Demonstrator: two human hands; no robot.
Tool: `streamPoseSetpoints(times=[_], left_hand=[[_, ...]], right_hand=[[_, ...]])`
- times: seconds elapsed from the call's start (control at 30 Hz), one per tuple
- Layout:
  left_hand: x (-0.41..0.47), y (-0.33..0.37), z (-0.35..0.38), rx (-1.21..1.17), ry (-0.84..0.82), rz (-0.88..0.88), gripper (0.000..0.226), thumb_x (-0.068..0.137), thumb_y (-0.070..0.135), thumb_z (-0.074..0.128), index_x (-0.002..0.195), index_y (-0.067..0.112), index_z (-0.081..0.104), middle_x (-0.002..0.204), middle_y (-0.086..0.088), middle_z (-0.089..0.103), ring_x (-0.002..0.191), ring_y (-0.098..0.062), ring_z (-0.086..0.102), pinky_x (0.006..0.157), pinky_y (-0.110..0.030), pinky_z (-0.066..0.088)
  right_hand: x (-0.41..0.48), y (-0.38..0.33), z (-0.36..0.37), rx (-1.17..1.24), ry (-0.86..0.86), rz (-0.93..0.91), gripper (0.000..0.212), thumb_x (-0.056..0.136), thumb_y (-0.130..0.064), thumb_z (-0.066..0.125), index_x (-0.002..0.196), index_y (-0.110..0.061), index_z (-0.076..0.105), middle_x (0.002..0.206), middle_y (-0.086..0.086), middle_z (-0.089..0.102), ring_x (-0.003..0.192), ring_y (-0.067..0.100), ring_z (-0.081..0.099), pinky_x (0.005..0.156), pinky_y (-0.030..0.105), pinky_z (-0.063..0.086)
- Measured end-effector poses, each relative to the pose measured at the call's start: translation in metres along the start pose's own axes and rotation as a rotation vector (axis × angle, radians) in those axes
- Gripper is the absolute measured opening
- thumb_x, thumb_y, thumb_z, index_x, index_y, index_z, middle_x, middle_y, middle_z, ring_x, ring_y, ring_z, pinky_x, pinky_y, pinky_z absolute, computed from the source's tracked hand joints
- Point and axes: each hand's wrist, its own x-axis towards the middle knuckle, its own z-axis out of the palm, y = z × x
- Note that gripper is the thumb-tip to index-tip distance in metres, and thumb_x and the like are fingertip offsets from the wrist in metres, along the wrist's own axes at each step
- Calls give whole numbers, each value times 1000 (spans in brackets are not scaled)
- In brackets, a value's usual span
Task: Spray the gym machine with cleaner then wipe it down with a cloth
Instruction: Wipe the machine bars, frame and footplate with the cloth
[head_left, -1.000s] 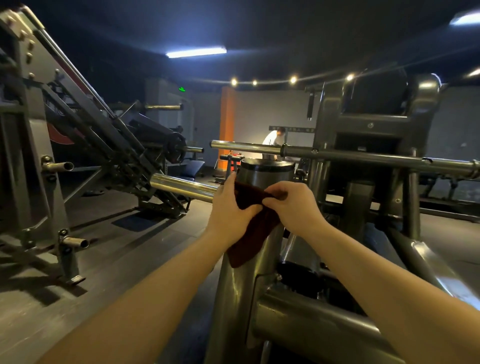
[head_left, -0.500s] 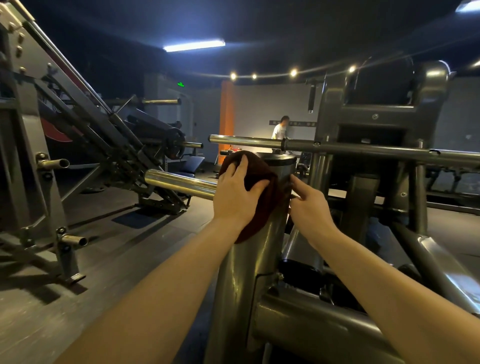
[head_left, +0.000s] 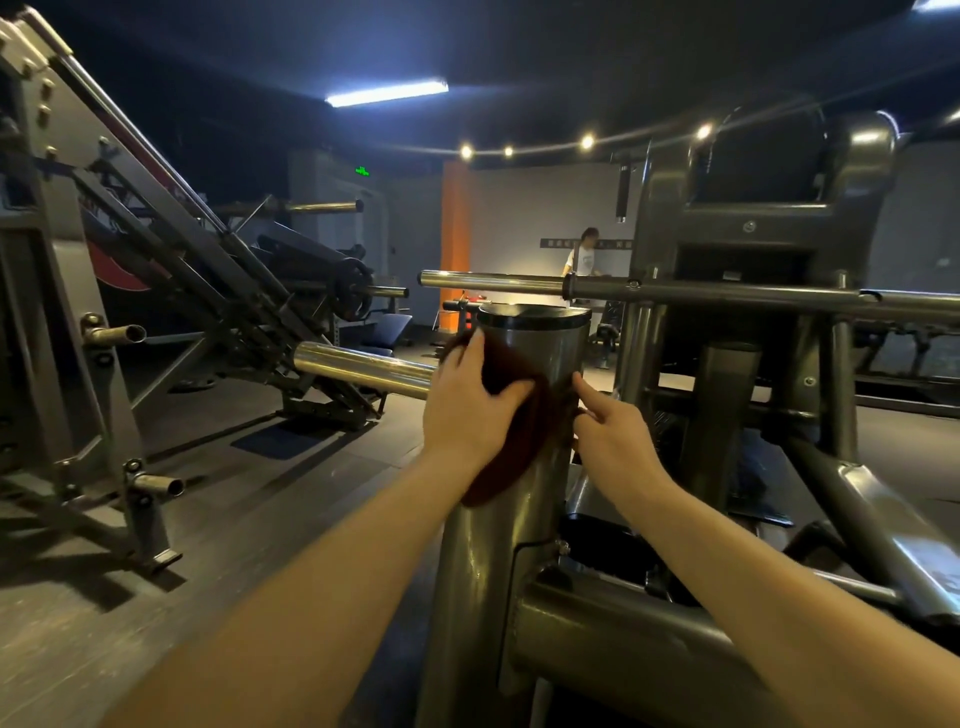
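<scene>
Now lower, cloth (head_left: 522, 447) under left hand (head_left: 467, 415)

No text can be read: the green ceiling sign (head_left: 362, 170) and the far wall strip (head_left: 553, 243) are too blurred.

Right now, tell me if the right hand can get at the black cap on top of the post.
Probably yes: the right hand sits beside the post just below the black cap, with open air between them.
</scene>
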Motion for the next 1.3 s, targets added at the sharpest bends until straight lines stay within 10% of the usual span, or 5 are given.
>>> streamPoseSetpoints(times=[0.1, 0.27, 0.47, 1.1, 1.3], left_hand=[[40, 14, -12, -35, -38, 24, 68, 92, 49, 71, 150, 25, 44, 139, 0, 55, 130, -22, 51, 113, -48, 44], [15, -5, -5, -32, -37, 20, 79, 95, 48, 68, 161, 26, 28, 155, 0, 46, 142, -25, 43, 118, -49, 38], [-84, -44, 14, -42, -56, -128, 79, 96, 43, 67, 161, 32, 25, 151, 7, 45, 140, -17, 40, 112, -38, 36], [-84, -36, 25, -28, 32, -56, 82, 95, 37, 71, 163, 29, 25, 156, -2, 31, 142, -22, 28, 111, -29, 27], [-160, -78, 33, -81, -30, -253, 82, 93, 27, 75, 160, 30, 30, 156, 2, 33, 142, -17, 27, 109, -26, 25]], right_hand=[[2, -3, 0, 17, -14, 30, 58, 104, -7, 44, 156, -31, 39, 124, -2, 71, 72, 5, 62, 70, 26, 55], [-10, 7, 2, 62, -59, 25, 63, 102, 1, 48, 157, -30, 40, 153, -11, 49, 121, 3, 57, 80, 12, 51], [-36, 33, 10, 66, -72, 34, 59, 102, 1, 48, 153, -27, 45, 153, -9, 52, 145, 13, 43, 116, 48, 43], [-68, 47, 20, 108, -90, 109, 54, 102, 3, 45, 146, -27, 56, 151, -10, 52, 146, 12, 41, 121, 45, 37], [-84, 52, 28, 36, -113, 117, 57, 102, 6, 42, 151, -23, 51, 165, -7, 32, 152, 13, 28, 92, -1, 36]])
